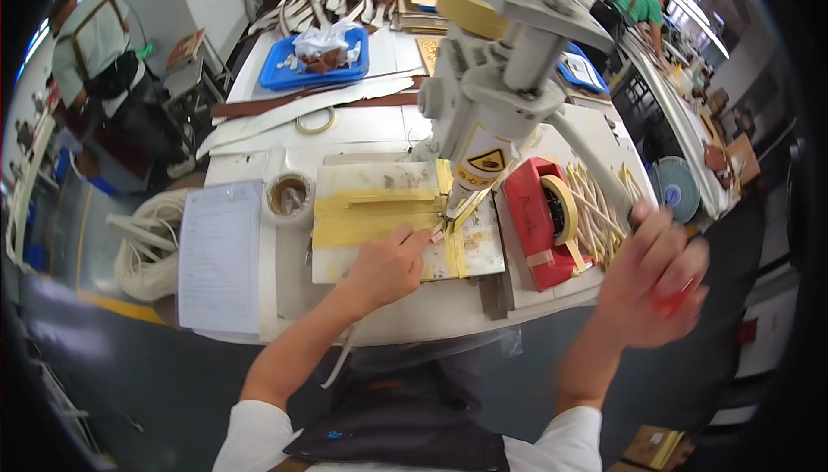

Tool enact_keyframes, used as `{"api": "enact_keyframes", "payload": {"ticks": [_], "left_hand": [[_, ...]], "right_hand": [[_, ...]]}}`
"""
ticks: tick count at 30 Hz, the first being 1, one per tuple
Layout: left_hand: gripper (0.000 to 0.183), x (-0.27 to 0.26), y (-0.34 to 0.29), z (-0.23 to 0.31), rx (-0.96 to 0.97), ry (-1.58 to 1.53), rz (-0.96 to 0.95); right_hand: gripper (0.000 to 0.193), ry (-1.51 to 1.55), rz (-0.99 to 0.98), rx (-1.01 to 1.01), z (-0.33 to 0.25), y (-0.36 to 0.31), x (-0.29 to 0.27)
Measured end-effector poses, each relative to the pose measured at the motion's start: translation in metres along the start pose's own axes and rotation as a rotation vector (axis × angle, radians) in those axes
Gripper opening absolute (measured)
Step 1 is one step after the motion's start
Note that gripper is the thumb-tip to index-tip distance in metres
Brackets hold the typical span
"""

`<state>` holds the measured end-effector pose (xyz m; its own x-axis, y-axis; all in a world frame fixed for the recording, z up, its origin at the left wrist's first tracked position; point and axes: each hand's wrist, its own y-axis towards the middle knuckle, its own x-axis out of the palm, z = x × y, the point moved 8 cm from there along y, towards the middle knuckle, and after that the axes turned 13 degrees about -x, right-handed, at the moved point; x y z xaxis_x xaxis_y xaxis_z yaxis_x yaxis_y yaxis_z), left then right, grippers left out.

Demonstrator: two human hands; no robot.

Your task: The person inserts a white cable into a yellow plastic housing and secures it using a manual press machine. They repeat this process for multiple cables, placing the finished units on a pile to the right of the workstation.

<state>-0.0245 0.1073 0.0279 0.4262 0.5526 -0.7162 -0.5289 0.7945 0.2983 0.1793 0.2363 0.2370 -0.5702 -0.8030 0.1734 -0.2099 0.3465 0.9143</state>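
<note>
A grey hand press [483, 114] stands over a pale work plate [345, 261] partly covered with yellow tape. My left hand [388, 267] lies at the plate with its fingers pinched on the end of a narrow pale strip [436, 236], right under the press tip. Below my left wrist hangs a white strip [341, 358]; I cannot tell whether it is the same piece. My right hand [653, 287], slightly blurred, is closed round the end of the press lever [595, 157], with something red showing between its fingers.
Right of the plate are a red tape dispenser [535, 231] and a bundle of pale strips [599, 213]. To the left sit a round tub [289, 196], a paper sheet [220, 256] and coiled white cord [151, 248]. Behind lies a blue tray [315, 62]. Other people [638, 6] work farther off.
</note>
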Motion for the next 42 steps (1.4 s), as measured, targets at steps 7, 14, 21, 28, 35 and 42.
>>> {"api": "enact_keyframes", "payload": {"ticks": [7,14,21,28,35,42], "left_hand": [[0.022,-0.009,0.002,-0.014,-0.132,-0.129,0.134],[0.018,-0.012,0.003,-0.018,-0.240,-0.115,0.110],[0.022,-0.013,-0.001,-0.012,-0.237,-0.200,0.132],[0.023,-0.015,-0.001,-0.015,-0.265,-0.164,0.116],[0.023,-0.014,-0.001,-0.015,-0.228,-0.180,0.126],[0.024,-0.018,-0.006,-0.022,-0.254,-0.269,0.172]], "right_hand": [[0.042,0.351,-0.058,0.207,0.057,0.132,0.009],[0.033,-0.386,-0.017,0.033,0.063,0.102,0.004],[0.032,-0.988,-0.618,0.473,0.130,-0.110,-0.007],[0.034,-0.873,-0.859,0.430,0.183,-0.146,0.009],[0.018,-0.820,-0.750,0.306,0.177,-0.131,0.011],[0.018,-0.777,-0.732,0.138,0.150,-0.130,0.008]]}}
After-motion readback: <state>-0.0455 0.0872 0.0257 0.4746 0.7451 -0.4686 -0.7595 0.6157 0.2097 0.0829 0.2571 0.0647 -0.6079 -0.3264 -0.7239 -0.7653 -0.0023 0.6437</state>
